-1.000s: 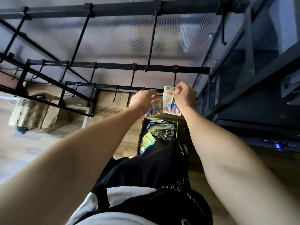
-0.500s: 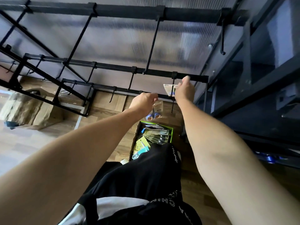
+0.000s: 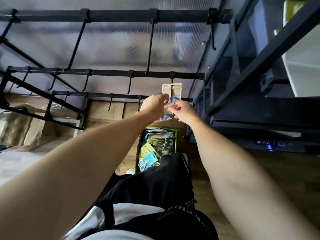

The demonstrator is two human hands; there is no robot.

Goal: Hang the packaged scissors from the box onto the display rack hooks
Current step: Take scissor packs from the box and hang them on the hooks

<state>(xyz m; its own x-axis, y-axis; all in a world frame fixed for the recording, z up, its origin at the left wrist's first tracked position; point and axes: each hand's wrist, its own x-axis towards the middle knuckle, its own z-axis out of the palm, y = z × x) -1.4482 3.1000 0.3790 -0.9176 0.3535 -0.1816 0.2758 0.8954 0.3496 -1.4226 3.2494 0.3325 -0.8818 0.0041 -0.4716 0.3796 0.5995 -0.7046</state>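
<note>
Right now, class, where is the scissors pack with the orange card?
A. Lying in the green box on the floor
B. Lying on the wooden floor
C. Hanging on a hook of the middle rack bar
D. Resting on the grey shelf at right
C: the orange-card scissors pack hangs on the rightmost hook of the middle rack bar, above both hands.

Black lettered shorts (image 3: 155,184), bare forearms

One scissors pack (image 3: 172,88) hangs on a rack hook (image 3: 171,84). Just below it, the left hand (image 3: 154,105) and right hand (image 3: 183,112) meet, pinching a second pack (image 3: 165,115). Below them, the box (image 3: 175,141) on the floor holds more packs.
</note>
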